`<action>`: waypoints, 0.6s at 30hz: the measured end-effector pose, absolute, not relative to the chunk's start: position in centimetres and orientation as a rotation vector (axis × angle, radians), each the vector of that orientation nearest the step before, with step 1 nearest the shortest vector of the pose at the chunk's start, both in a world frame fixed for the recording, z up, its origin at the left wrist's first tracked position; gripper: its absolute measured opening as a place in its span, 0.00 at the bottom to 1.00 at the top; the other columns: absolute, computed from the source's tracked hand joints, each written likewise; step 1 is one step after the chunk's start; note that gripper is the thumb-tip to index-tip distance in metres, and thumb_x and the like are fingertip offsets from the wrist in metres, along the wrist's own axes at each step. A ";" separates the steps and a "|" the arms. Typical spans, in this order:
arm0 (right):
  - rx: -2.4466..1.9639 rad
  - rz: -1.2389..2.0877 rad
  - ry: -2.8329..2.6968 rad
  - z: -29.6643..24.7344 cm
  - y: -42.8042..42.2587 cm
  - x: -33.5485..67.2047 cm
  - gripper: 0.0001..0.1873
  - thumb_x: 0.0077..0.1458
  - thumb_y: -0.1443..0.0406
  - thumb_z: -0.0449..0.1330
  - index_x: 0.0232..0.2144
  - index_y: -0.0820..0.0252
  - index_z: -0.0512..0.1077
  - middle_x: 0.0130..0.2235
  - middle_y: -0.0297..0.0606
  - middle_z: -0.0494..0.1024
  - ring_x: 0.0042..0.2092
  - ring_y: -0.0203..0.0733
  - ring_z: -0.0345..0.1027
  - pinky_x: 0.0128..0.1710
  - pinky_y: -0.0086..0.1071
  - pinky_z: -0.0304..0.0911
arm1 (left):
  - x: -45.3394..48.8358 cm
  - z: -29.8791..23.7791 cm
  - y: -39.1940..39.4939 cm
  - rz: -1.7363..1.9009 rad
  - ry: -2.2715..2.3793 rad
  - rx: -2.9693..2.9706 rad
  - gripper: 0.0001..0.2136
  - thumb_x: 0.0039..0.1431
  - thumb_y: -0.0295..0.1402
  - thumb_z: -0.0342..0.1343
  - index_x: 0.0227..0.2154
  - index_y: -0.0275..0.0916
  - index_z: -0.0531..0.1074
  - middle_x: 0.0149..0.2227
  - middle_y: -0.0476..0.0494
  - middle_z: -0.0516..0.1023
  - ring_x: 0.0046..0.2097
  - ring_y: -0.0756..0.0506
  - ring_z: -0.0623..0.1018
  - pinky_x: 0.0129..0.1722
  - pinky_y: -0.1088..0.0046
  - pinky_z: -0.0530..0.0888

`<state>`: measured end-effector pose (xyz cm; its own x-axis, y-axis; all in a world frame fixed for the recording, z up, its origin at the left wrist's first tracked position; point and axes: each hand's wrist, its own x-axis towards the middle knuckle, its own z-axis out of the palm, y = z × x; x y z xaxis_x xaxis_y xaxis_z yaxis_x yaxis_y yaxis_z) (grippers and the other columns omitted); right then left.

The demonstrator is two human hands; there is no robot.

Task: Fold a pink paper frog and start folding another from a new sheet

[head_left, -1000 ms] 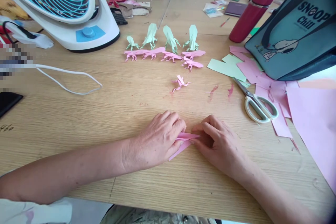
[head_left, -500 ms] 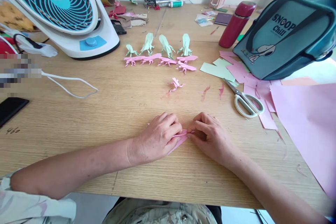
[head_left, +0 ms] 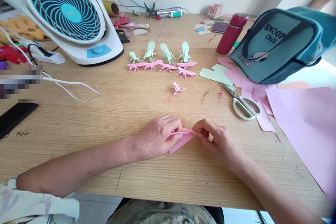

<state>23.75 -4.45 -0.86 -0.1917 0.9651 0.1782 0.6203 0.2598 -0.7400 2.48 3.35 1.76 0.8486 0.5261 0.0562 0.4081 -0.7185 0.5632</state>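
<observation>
A folded piece of pink paper (head_left: 181,142) lies between my two hands near the front of the table. My left hand (head_left: 160,136) is closed on its left part, thumb on top. At the paper's right-hand point, my right hand (head_left: 214,138) pinches the tip between thumb and fingers. The part under my left fingers is hidden. Beyond my hands sits a small pink folded paper figure (head_left: 176,89). Farther back stand several pink paper figures (head_left: 168,67) in a row, with several pale green ones (head_left: 167,52) behind them.
White-handled scissors (head_left: 245,106) lie to the right, beside pink and green paper scraps (head_left: 214,74) and a large pink sheet (head_left: 304,122). A red flask (head_left: 232,35) and a teal bag (head_left: 278,49) stand behind. On the left are a fan (head_left: 70,17), a white cable (head_left: 86,84) and a black phone (head_left: 18,119).
My right hand has shifted slightly right, and more of the pink paper shows between my hands. The camera view has tilted a little, moving the whole scene.
</observation>
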 end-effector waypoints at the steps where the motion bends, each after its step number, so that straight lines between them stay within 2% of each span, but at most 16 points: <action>1: -1.425 0.714 -1.878 -0.8 -4.5 23.8 0.03 0.63 0.67 0.56 0.35 0.56 0.66 0.28 0.30 0.71 0.27 0.33 0.63 0.27 0.26 0.57 | 2.4 1.9 3.4 0.289 0.684 2.433 0.04 0.61 0.24 0.50 0.31 0.38 0.65 0.33 0.49 0.73 0.36 0.48 0.72 0.38 0.72 0.68; 4: -1.363 0.757 -1.806 -0.9 -4.7 23.8 0.04 0.63 0.67 0.57 0.34 0.56 0.66 0.27 0.29 0.72 0.28 0.32 0.65 0.28 0.26 0.59 | 2.2 2.1 3.4 0.272 0.705 2.300 0.05 0.62 0.26 0.51 0.30 0.38 0.64 0.29 0.53 0.70 0.31 0.51 0.70 0.32 0.75 0.66; 8: -1.264 0.786 -1.801 -1.1 -4.5 23.8 0.03 0.62 0.68 0.58 0.34 0.56 0.70 0.32 0.32 0.75 0.33 0.34 0.68 0.34 0.28 0.62 | 2.4 2.2 3.1 0.397 0.651 2.284 0.05 0.58 0.22 0.54 0.31 0.37 0.67 0.32 0.51 0.72 0.35 0.52 0.72 0.35 0.77 0.67; 11: -1.211 0.857 -1.798 -1.4 -4.3 23.7 0.04 0.61 0.69 0.58 0.34 0.56 0.71 0.33 0.33 0.75 0.35 0.36 0.70 0.36 0.30 0.63 | 2.5 2.1 2.9 0.471 0.601 2.285 0.04 0.58 0.23 0.56 0.31 0.37 0.68 0.35 0.49 0.74 0.37 0.51 0.73 0.39 0.76 0.68; 18: -1.137 1.082 -1.612 -1.7 -4.1 24.0 0.03 0.59 0.67 0.62 0.32 0.56 0.72 0.36 0.35 0.76 0.39 0.39 0.71 0.40 0.34 0.65 | 2.7 2.1 2.7 0.577 0.602 2.286 0.06 0.60 0.26 0.56 0.27 0.36 0.67 0.31 0.48 0.72 0.34 0.51 0.72 0.36 0.76 0.68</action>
<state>24.03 -4.06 -1.73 -0.2122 0.9637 0.1623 0.2152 0.2081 -0.9541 2.70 2.66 2.09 0.7935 0.5631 0.2309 0.2545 -0.6517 0.7145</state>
